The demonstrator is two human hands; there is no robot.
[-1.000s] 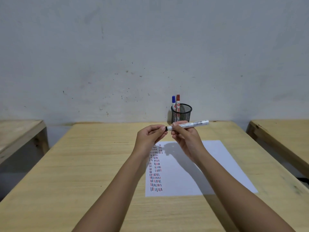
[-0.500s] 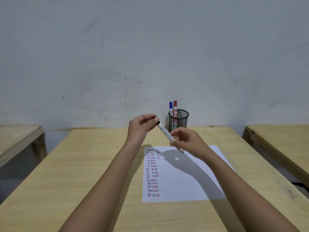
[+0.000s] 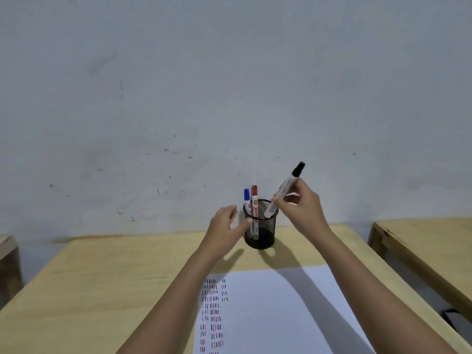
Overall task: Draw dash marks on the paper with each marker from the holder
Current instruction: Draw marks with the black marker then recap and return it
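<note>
A black mesh holder (image 3: 263, 235) stands at the far middle of the wooden table (image 3: 102, 277). In it stand a blue-capped marker (image 3: 246, 198) and a red-capped marker (image 3: 254, 198). My right hand (image 3: 302, 208) grips a capped black marker (image 3: 286, 189), tilted, its lower end just over the holder's rim. My left hand (image 3: 224, 228) hovers with fingers apart beside the holder's left side, one fingertip at the mesh. The white paper (image 3: 275, 315) lies in front, with columns of red, blue and black dashes along its left side.
A plain grey wall rises behind the table. A second wooden table (image 3: 429, 251) stands to the right and part of another at the far left edge. A dark object (image 3: 450, 316) lies on the floor at the right.
Both hands moved forward from above the paper to the holder. The cap went on the black marker, my left hand let go of it, and my right hand swung it upright over the holder.
</note>
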